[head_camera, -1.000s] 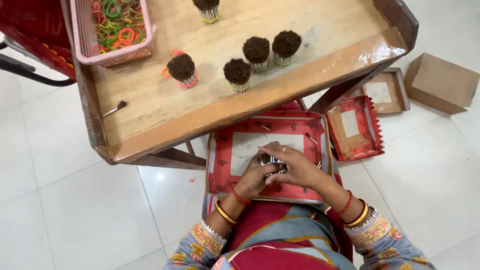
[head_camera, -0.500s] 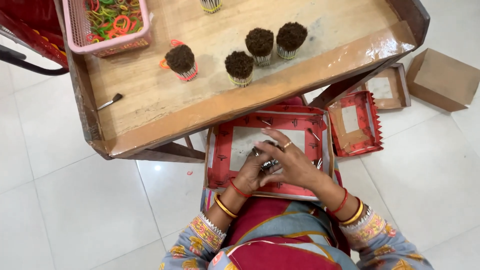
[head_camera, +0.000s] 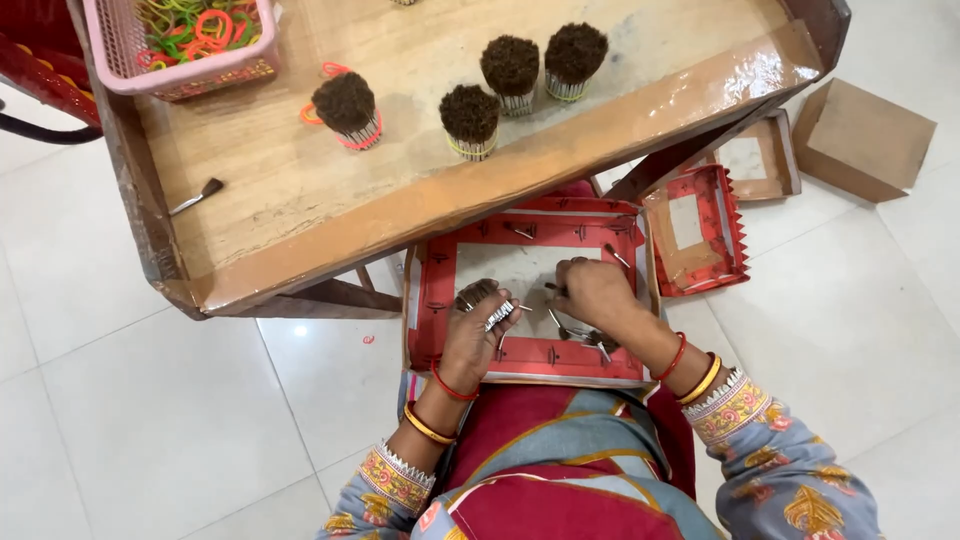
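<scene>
Left hand is clamping a small bundle of brushes bristles-up over the red tray on the lap, likely so the metal stems stay even; right hand is pressing fingertips down among loose brushes at the tray's middle, grip not discernible. Beyond the tray's far edge the wooden table is carrying four banded bundles standing upright, and a pink basket of coloured bands is sitting at its far left corner, within reach for tying.

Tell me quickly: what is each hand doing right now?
Left hand: closed around a bundle of small brushes.
Right hand: fingers curled down over loose brushes in the red tray; grip cannot be told.
</scene>
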